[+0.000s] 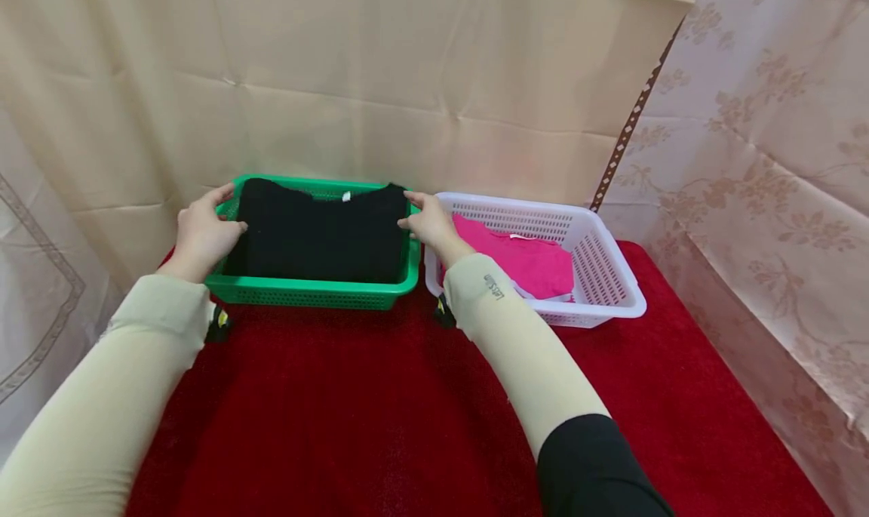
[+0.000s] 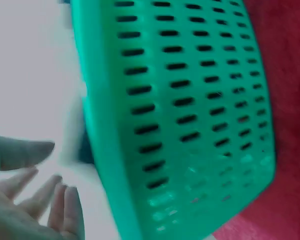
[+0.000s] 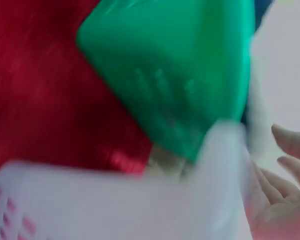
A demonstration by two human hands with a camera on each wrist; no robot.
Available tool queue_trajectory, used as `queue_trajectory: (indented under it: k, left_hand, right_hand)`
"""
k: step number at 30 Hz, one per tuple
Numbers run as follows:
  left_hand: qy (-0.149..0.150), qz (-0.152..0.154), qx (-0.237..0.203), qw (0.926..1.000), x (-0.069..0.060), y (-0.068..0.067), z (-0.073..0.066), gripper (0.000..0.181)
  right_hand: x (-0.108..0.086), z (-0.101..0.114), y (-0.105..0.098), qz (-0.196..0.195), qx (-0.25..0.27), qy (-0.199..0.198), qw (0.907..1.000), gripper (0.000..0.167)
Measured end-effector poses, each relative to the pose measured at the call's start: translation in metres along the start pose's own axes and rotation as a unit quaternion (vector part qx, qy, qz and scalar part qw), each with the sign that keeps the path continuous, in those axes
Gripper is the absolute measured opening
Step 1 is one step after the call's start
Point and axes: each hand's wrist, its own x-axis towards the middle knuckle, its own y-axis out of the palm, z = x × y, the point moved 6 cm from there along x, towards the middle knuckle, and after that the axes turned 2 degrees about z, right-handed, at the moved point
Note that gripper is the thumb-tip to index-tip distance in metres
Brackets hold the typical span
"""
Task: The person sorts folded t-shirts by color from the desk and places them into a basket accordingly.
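A folded black garment with a small white tag at its neckline lies in the green basket. My left hand is at the garment's left side, over the basket rim. In the left wrist view, the thumb and fingers of that hand stand apart with nothing between them. At the garment's right edge is my right hand, its fingertips close to the cloth; whether they touch it I cannot tell. The right wrist view shows this hand's fingers spread from the thumb, beside the green basket's rim.
To the right stands a white basket with folded pink clothing inside. My right forearm passes over its front left corner. Both baskets rest on a red cloth, with a beige curtain behind and a patterned curtain at the right.
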Motion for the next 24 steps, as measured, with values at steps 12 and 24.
queue_trajectory:
  k: [12, 24]
  left_hand:
    - [-0.024, -0.001, -0.012, 0.9996, -0.007, 0.005, 0.004, 0.063]
    - [-0.008, 0.009, -0.051, 0.9986, -0.013, 0.013, -0.014, 0.064]
  right_hand:
    - [-0.007, -0.014, -0.022, -0.038, 0.07, 0.002, 0.9968, 0.056]
    - [-0.022, 0.0, -0.031, -0.037, 0.151, -0.027, 0.9875, 0.056]
